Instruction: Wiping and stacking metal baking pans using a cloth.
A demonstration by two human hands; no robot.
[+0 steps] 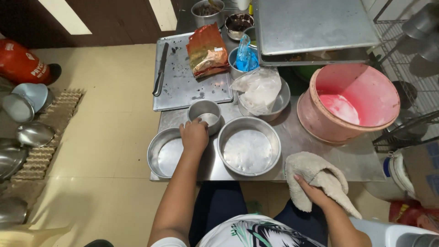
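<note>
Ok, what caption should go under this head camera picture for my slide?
Left hand on a small round tin between two bigger pans, right hand gripping a beige cloth at the steel table edge.

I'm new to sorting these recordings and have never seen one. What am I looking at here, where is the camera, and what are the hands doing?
This is one picture from a camera worn on a person's head, looking down at their own arms; there is no machine. They stand at a steel table. The left hand rests on a small round metal tin, between two wider round pans. The right hand holds a beige cloth at the table's edge. Also on the table: a pink bucket, a tray with a knife, a crumpled foil bag, and a plastic bag in a bowl.
</note>
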